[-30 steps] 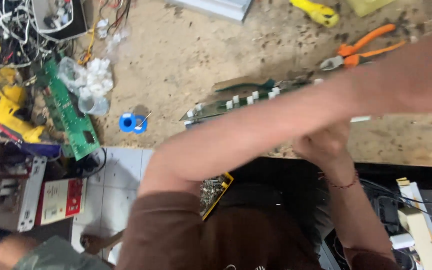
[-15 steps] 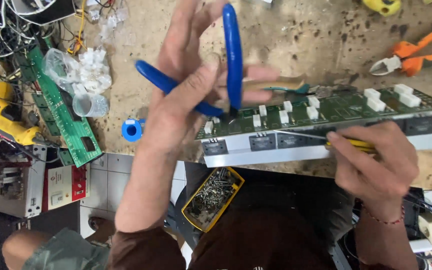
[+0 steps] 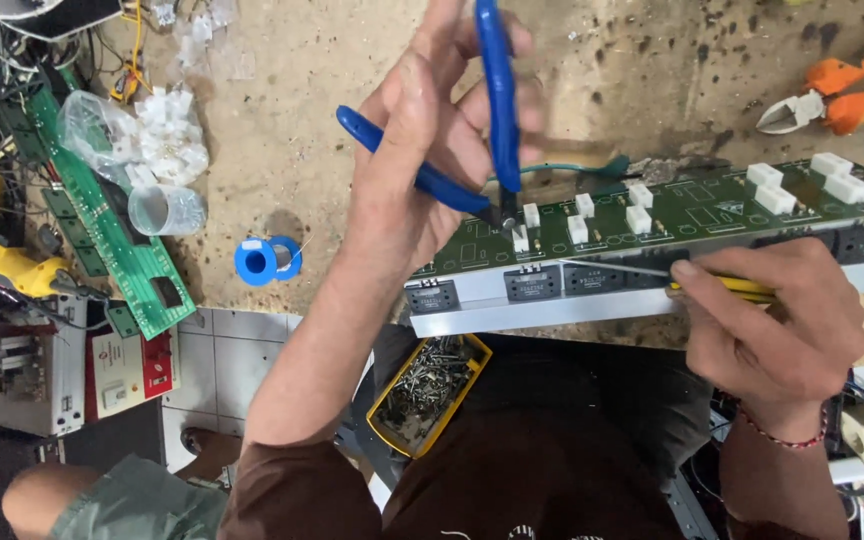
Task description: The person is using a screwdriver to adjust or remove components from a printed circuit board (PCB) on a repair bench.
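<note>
Here your long green circuit board on its grey metal rail (image 3: 652, 215) lies across the near edge of the scuffed wooden counter (image 3: 282, 150), and both hands work over it. Your left hand (image 3: 422, 150) is wrapped around the blue-handled cutters (image 3: 492, 110), handles spread, the tip touching the board beside a white connector. Your right hand (image 3: 772, 325) is clamped on a yellow-handled screwdriver (image 3: 722, 288), its thin shaft lying along the rail. Orange-handled pliers (image 3: 832, 90) rest beyond the board; a blue solder spool (image 3: 267, 260) sits left, a yellow tray of screws (image 3: 430, 390) below.
</note>
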